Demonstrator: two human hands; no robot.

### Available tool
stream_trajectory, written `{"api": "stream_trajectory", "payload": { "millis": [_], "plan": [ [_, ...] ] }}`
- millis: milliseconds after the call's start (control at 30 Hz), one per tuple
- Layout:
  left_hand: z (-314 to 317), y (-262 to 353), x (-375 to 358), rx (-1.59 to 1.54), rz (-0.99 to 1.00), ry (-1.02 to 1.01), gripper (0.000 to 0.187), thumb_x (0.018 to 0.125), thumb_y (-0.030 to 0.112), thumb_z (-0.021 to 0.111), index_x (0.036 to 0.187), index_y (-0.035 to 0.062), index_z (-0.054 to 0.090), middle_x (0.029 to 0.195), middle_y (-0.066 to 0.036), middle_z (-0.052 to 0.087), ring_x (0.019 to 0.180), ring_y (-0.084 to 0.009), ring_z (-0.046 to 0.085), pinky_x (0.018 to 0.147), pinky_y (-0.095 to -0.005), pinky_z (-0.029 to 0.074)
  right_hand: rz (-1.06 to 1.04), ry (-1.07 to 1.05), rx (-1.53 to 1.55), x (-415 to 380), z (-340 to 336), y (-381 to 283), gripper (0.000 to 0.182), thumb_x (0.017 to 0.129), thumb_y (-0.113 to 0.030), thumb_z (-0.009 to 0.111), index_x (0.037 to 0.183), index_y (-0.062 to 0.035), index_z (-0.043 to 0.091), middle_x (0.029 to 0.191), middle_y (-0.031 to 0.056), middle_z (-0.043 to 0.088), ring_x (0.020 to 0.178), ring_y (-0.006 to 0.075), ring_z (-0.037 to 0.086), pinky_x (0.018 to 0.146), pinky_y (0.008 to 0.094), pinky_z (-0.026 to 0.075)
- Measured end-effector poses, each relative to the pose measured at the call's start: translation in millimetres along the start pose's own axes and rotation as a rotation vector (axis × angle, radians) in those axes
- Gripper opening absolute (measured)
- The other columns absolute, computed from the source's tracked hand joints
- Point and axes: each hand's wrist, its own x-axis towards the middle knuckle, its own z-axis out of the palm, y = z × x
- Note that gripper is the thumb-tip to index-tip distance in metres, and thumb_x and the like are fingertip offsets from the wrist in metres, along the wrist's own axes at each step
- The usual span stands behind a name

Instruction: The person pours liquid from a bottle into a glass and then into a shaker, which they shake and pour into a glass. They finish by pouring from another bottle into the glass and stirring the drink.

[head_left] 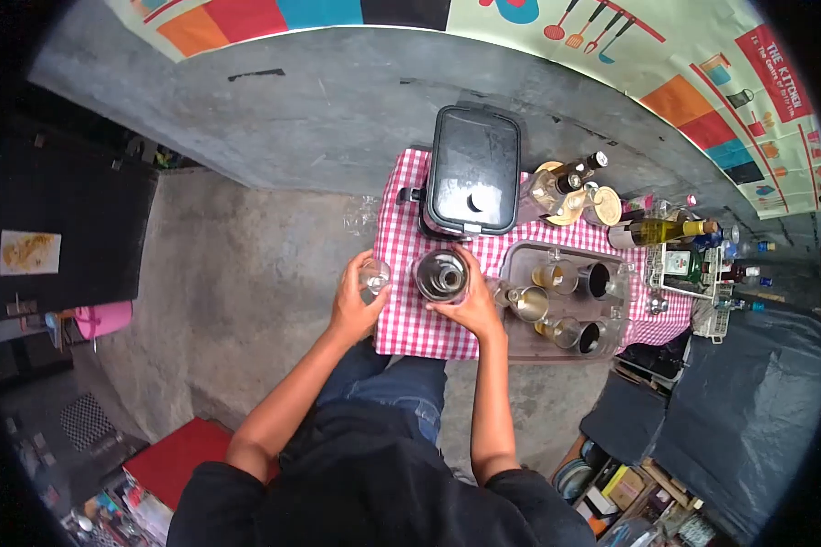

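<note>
My left hand [353, 305] is closed around a small clear glass [374, 276] just off the table's left edge. At the front of the table, my right hand [477, 308] curls round a wider clear glass [440, 276], seen from above with its round base showing. The two glasses are side by side and apart. Under the right hand lies a red-and-white checked tablecloth [415, 337]. A dark-lidded box [474, 173] stands just behind the wider glass.
Right of my hands, a brownish tray [556, 351] holds several cups and glasses. Behind it stand dark-necked bottles [575, 173] and a yellowish-green bottle [661, 232]. A white rack [682, 273] holds more bottles at the far right. A grey wall [337, 118] runs along the back.
</note>
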Motion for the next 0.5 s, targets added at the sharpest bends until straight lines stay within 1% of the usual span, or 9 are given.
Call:
{"api": "stream_trajectory", "payload": {
  "millis": [67, 133, 200, 267, 333, 400, 433, 467, 500],
  "plan": [
    [14.1, -5.7, 17.4, 0.014, 0.081, 0.055, 0.067, 0.085, 0.003, 0.07, 0.142, 0.0053, 0.034, 0.124, -0.015, 0.052, 0.114, -0.0219, 0.057, 0.093, -0.0385, 0.051, -0.046, 0.037, -0.005, 1.2, 8.3, 18.8, 0.115, 0.051, -0.025, 0.096, 0.144, -0.0025, 0.033, 0.139, 0.014, 0.048, 0.128, 0.0257, 0.05, 0.108, 0.0373, 0.042],
    [32.3, -11.2, 30.6, -0.01, 0.082, 0.096, 0.067, 0.085, 0.002, 0.069, 0.142, 0.0051, 0.034, 0.125, -0.015, 0.052, 0.114, -0.0225, 0.057, 0.093, -0.0379, 0.051, -0.075, 0.066, -0.086, 2.6, 12.3, 25.8, 0.113, 0.053, -0.026, 0.096, 0.143, -0.003, 0.033, 0.134, 0.0165, 0.053, 0.126, 0.0286, 0.053, 0.107, 0.0373, 0.043],
    [46.9, -17.6, 44.4, -0.039, 0.088, 0.151, 0.066, 0.085, 0.001, 0.069, 0.142, 0.0049, 0.035, 0.125, -0.015, 0.051, 0.114, -0.0231, 0.057, 0.093, -0.0373, 0.051, -0.05, 0.065, -0.054, 2.9, 14.9, 31.7, 0.114, 0.051, -0.029, 0.096, 0.143, -0.003, 0.034, 0.135, 0.0166, 0.052, 0.126, 0.0289, 0.053, 0.107, 0.0373, 0.043],
    [60.3, -24.5, 51.9, 0.036, 0.165, 0.219, 0.066, 0.085, 0.001, 0.069, 0.142, 0.0051, 0.035, 0.126, -0.016, 0.051, 0.113, -0.0245, 0.057, 0.092, -0.0359, 0.051, 0.001, 0.048, -0.038, 2.7, 17.9, 43.2, 0.106, 0.056, -0.026, 0.094, 0.142, -0.0033, 0.036, 0.134, 0.0166, 0.053, 0.126, 0.0296, 0.054, 0.106, 0.0378, 0.044],
    [68.0, -18.6, 54.1, 0.028, 0.148, 0.227, 0.065, 0.085, -0.001, 0.068, 0.141, 0.0052, 0.036, 0.126, -0.016, 0.051, 0.112, -0.0255, 0.057, 0.092, -0.0354, 0.051, -0.068, 0.074, -0.041, 6.8, 21.4, 50.3, 0.102, 0.057, -0.023, 0.092, 0.141, -0.0034, 0.038, 0.134, 0.0165, 0.054, 0.125, 0.0301, 0.054, 0.105, 0.0376, 0.044],
    [74.5, -24.1, 58.0, -0.113, 0.08, 0.21, 0.063, 0.084, 0.006, 0.07, 0.139, 0.0031, 0.039, 0.13, -0.021, 0.051, 0.118, -0.0342, 0.054, 0.1, -0.0412, 0.044, -0.083, 0.081, -0.021, 9.8, 21.9, 51.7, 0.098, 0.057, -0.022, 0.092, 0.138, -0.0031, 0.041, 0.133, 0.0163, 0.054, 0.123, 0.0303, 0.055, 0.104, 0.0375, 0.044],
    [76.0, -27.2, 59.9, -0.124, 0.071, 0.202, 0.063, 0.085, 0.004, 0.07, 0.139, 0.003, 0.038, 0.13, -0.02, 0.05, 0.118, -0.031, 0.055, 0.098, -0.0402, 0.046, -0.101, 0.077, -0.017, 11.1, 21.0, 48.0, 0.096, 0.057, -0.022, 0.092, 0.137, -0.0031, 0.042, 0.132, 0.0162, 0.055, 0.122, 0.0303, 0.056, 0.104, 0.0377, 0.045],
    [77.6, -30.1, 60.1, -0.123, 0.078, 0.199, 0.063, 0.085, 0.004, 0.07, 0.139, 0.003, 0.038, 0.13, -0.02, 0.05, 0.118, -0.031, 0.055, 0.098, -0.0402, 0.046, -0.117, 0.076, -0.013, 11.1, 21.4, 46.7, 0.094, 0.057, -0.021, 0.092, 0.136, -0.0031, 0.043, 0.131, 0.0161, 0.055, 0.121, 0.0302, 0.056, 0.104, 0.0379, 0.045],
    [78.8, -28.7, 60.3, -0.198, 0.079, 0.188, 0.063, 0.086, 0.001, 0.068, 0.14, 0.0037, 0.036, 0.127, -0.018, 0.05, 0.114, -0.0268, 0.056, 0.095, -0.0371, 0.049, -0.134, 0.095, 0.059, 11.3, 24.6, 54.2, 0.094, 0.055, -0.022, 0.093, 0.134, -0.0033, 0.045, 0.129, 0.0157, 0.056, 0.12, 0.0303, 0.057, 0.103, 0.0388, 0.045]
  ]
}}
